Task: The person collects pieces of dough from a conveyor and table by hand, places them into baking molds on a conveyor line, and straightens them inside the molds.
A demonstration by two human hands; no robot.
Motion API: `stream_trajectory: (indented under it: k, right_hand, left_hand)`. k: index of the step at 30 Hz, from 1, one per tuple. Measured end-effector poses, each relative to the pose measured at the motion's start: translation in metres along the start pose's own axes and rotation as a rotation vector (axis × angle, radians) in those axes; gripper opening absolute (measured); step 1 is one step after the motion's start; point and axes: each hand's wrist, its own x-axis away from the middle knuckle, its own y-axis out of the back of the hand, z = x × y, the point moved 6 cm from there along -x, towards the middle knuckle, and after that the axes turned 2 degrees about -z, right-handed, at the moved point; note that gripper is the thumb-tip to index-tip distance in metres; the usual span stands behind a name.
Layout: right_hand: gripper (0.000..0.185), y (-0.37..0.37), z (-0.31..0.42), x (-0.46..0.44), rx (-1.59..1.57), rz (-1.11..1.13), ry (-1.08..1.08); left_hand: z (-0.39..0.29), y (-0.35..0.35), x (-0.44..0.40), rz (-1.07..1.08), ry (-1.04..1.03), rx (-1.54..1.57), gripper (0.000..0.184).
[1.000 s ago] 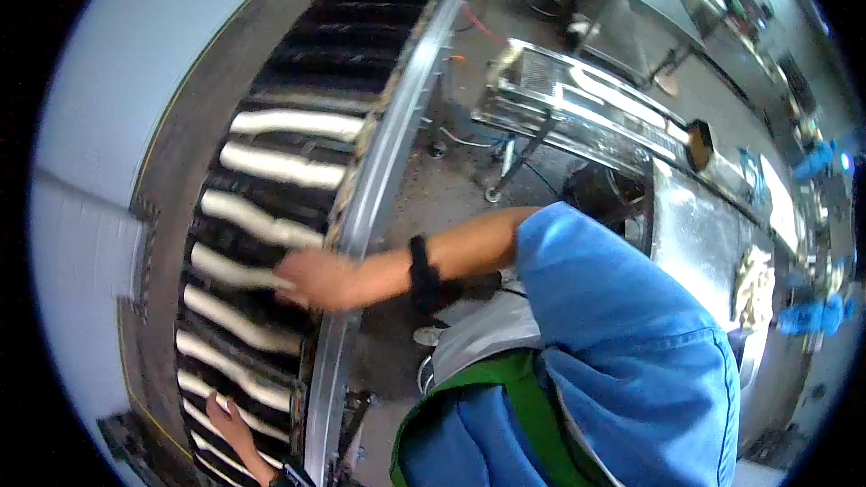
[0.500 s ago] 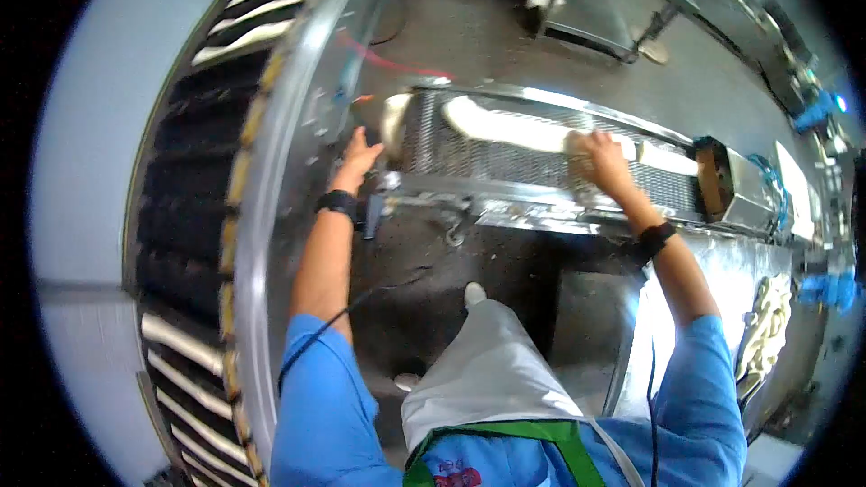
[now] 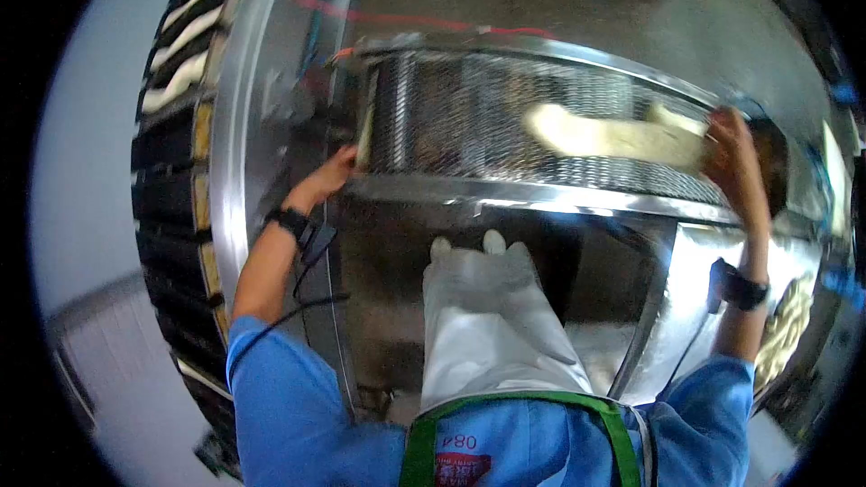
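A long pale dough strip [image 3: 622, 138] lies along a wire mesh conveyor [image 3: 460, 126], its rounded end pointing left. My right hand [image 3: 732, 155] has its fingers closed around the strip's right end, close to the machine outlet. Behind it a second dough piece [image 3: 675, 119] shows in part. My left hand [image 3: 330, 176] is at the conveyor's left end, beside a thin pale edge [image 3: 365, 122] that hangs there; its fingers are partly hidden and blurred, so I cannot make out whether they grip it.
On the left runs a metal rail [image 3: 236, 126] beside black trays [image 3: 169, 189], several of them holding dough strips [image 3: 185, 79]. A metal table [image 3: 713, 261] stands at lower right, with a heap of dough [image 3: 783, 329] beyond it. A red hose [image 3: 424, 20] crosses behind the conveyor.
My right hand has shifted right along the conveyor to the strip's end near the outlet. The left hand has gone from spread fingers to the conveyor's end. The view has shifted too.
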Motion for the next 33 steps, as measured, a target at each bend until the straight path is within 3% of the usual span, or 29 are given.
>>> stream_trajectory:
  k: [1, 2, 3, 4, 5, 7, 8, 9, 10, 14, 15, 17, 20, 21, 22, 24, 29, 31, 33]
  right_hand:
    - [0.043, 0.019, -0.008, -0.02, 0.744, 0.059, 0.371]
    - [0.047, 0.039, -0.017, -0.034, 1.46, -0.168, 0.786]
    - [0.048, 0.06, -0.045, -0.059, 1.496, -0.21, 0.798]
    - [0.05, 0.066, -0.057, -0.075, 1.427, -0.082, 0.786]
    - [0.051, 0.074, -0.074, -0.078, 1.352, 0.044, 0.756]
    - [0.054, 0.085, -0.08, -0.093, 1.413, 0.078, 0.794]
    - [0.053, 0.081, -0.077, -0.093, 1.348, 0.1, 0.731]
    - [0.052, 0.077, -0.072, -0.088, 1.293, 0.122, 0.65]
    - [0.05, 0.088, -0.086, -0.104, 1.256, 0.161, 0.82]
    - [0.043, 0.09, -0.091, -0.1, 1.026, -0.174, 0.581]
    - [0.04, 0.084, -0.075, -0.075, 0.83, -0.171, 0.453]
    - [0.037, 0.091, -0.066, -0.047, 0.313, -0.128, 0.599]
    - [0.038, 0.062, -0.007, 0.046, 0.136, -0.016, 0.553]
    - [0.033, 0.078, -0.011, 0.048, 0.078, -0.139, 0.595]
    - [0.029, 0.069, 0.018, 0.08, 0.05, -0.09, 0.64]
    - [0.025, 0.078, 0.031, 0.109, -0.286, -0.053, 0.662]
    - [0.036, 0.078, 0.054, 0.212, -0.149, -0.213, 0.739]
    - [0.042, 0.068, 0.045, 0.247, -0.154, -0.137, 0.858]
    - [0.047, 0.073, 0.028, 0.275, 0.422, -0.307, 0.931]
  left_hand:
    - [-0.011, -0.005, 0.001, 0.009, 0.029, -0.117, 0.045]
    - [-0.008, -0.001, 0.007, -0.014, 0.033, -0.095, 0.045]
    - [-0.006, 0.002, 0.015, -0.047, 0.012, 0.142, 0.044]
    - [-0.012, 0.013, 0.02, -0.086, -0.027, 0.372, 0.043]
    - [-0.019, 0.017, 0.025, -0.095, -0.029, 0.368, 0.043]
    - [-0.03, 0.02, 0.06, -0.096, -0.186, 0.767, 0.041]
    - [-0.042, 0.021, 0.078, -0.134, -0.235, 0.8, 0.039]
    - [-0.054, 0.021, 0.093, -0.169, -0.265, 0.778, 0.037]
    - [-0.067, 0.018, 0.107, -0.22, -0.3, 0.747, 0.037]
    - [-0.142, -0.007, 0.155, -0.307, -0.488, 0.473, 0.038]
    - [-0.161, -0.021, 0.163, -0.221, -0.571, 0.489, 0.04]
    - [-0.192, -0.043, 0.181, -0.146, -0.685, 0.547, 0.041]
    - [-0.246, -0.081, 0.195, -0.111, -0.734, 0.565, 0.043]
    - [-0.267, -0.101, 0.197, 0.021, -0.762, 0.612, 0.042]
    - [-0.293, -0.124, 0.201, 0.093, -0.762, 0.613, 0.041]
    - [-0.32, -0.171, 0.201, 0.175, -0.764, 0.599, 0.037]
    - [-0.34, -0.292, 0.196, 0.589, -0.65, 0.51, 0.034]
    - [-0.34, -0.347, 0.209, 0.742, -0.658, 0.453, 0.033]
    - [-0.34, -0.393, 0.221, 0.797, -0.68, 0.368, 0.037]
